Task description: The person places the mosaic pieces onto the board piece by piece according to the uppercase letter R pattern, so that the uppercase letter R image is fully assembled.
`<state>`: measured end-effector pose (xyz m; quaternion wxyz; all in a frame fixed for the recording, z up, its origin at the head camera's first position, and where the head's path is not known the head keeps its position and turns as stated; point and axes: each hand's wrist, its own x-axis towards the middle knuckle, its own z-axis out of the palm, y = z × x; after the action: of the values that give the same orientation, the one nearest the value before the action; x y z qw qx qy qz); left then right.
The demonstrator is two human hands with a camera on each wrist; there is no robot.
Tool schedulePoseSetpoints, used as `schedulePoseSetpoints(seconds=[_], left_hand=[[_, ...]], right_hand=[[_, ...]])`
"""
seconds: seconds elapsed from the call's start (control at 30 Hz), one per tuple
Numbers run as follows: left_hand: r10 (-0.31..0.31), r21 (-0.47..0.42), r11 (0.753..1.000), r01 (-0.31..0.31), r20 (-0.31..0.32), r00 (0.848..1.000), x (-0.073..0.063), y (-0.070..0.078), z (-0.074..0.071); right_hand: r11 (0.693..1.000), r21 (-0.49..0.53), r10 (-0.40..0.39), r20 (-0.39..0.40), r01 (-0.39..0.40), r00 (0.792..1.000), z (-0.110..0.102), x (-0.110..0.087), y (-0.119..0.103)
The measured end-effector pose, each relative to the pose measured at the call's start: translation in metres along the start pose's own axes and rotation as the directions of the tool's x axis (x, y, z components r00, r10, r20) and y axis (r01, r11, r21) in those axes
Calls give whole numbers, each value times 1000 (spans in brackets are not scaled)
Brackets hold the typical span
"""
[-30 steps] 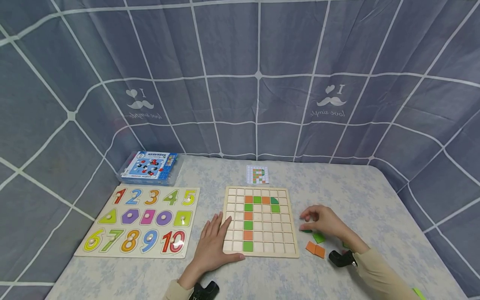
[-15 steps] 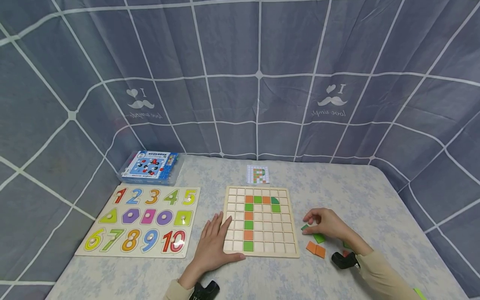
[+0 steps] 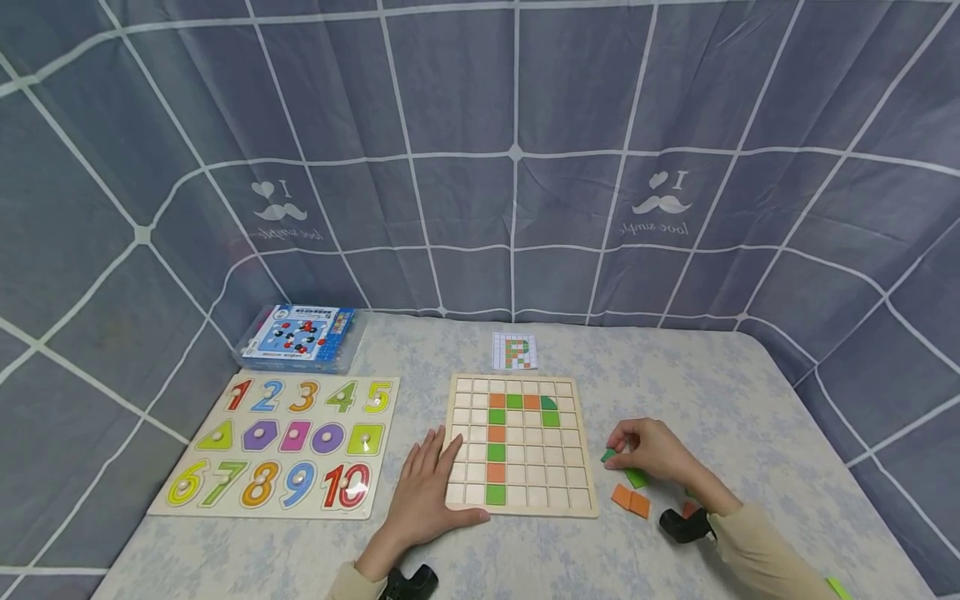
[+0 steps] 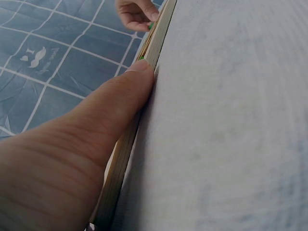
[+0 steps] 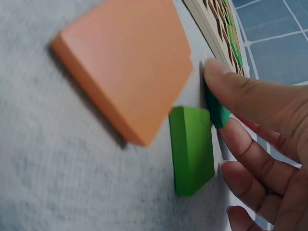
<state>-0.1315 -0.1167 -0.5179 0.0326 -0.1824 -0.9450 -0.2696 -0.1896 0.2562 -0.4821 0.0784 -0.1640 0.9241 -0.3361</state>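
My left hand [image 3: 425,492] rests on the left front corner of a wooden grid board [image 3: 547,496], fingers spread and straight. In the left wrist view its thumb [image 4: 115,94] touches the board's front edge. Orange and green square tiles run down one column and along a row on the board, with a dark green rounded tile [image 3: 549,402] at the row's right end. Right of the board, my right hand [image 3: 654,450] pinches another dark green tile [image 5: 216,108] between thumb and fingers. Beside it on the table lie a light green tile [image 5: 192,149] and two orange tiles [image 3: 630,500].
A small pattern card [image 3: 514,352] lies behind the board. On the left are a number and shape puzzle [image 3: 277,454] and a clear box with a blue label [image 3: 300,335]. A reddish tile [image 3: 690,508] is partly hidden by the right wrist. Another green piece [image 3: 838,588] lies near the front right.
The dark green tile has come up from lying low under my right fingertips to a tilt between thumb and fingers. My right hand has shifted slightly right and nearer; the left stays put.
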Motion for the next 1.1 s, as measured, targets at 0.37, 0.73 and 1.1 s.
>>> schedulePoseSetpoints(seconds=[0.37, 0.73, 1.1], left_hand=[[-5, -3, 1000, 5, 8, 1000, -1, 1, 0], [-11, 0, 1000, 11, 8, 1000, -1, -1, 0], [-1, 6, 1000, 1, 6, 1000, 0, 0, 0]], right_hand=[[992, 122, -31, 36, 26, 999, 2, 1, -1], [962, 270, -74, 95, 45, 993, 6, 28, -14], [969, 216, -150, 130, 120, 980, 19, 55, -28]])
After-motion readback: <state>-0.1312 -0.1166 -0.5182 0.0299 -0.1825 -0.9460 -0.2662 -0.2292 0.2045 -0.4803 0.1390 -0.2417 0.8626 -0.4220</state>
